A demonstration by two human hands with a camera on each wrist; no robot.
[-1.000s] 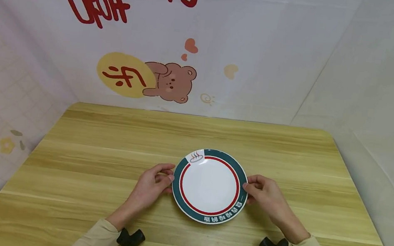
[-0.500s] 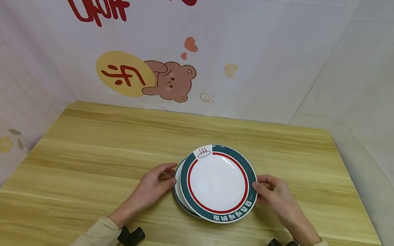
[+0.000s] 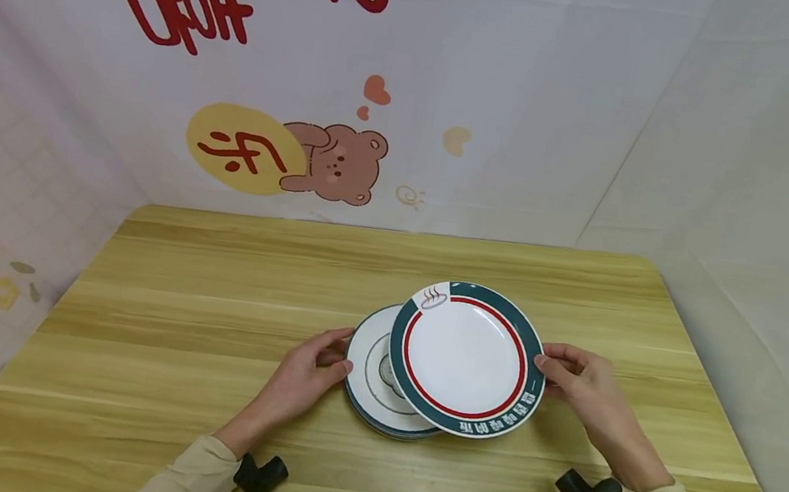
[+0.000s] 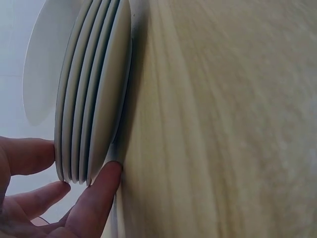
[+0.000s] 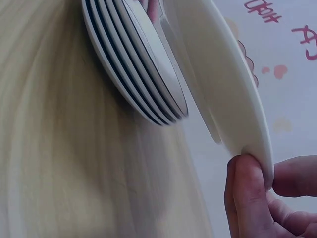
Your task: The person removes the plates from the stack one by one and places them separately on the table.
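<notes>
My right hand (image 3: 585, 384) pinches the right rim of a white plate (image 3: 465, 361) with a green band and a red ring. In the right wrist view its thumb and fingers grip the plate's edge (image 5: 223, 79), and a gap shows between this plate and the stack below. A stack of several white plates with thin green rims (image 3: 368, 377) stands on the table, partly covered by the lifted plate in the head view. My left hand (image 3: 308, 373) holds the stack's left edge. In the left wrist view the thumb and fingertips (image 4: 111, 171) lie around the stacked rims (image 4: 79, 114).
The wooden table (image 3: 208, 279) reaches back to a white wall cloth (image 3: 539, 81) printed with a bear and red characters. Another pale cloth (image 3: 786, 208) hangs on the right. Black angled pieces (image 3: 259, 475) sit at both wrists.
My right hand has lifted the red-ringed plate off the stack and carried it right and slightly back, uncovering the plate beneath. The left hand has stayed at the stack's edge.
</notes>
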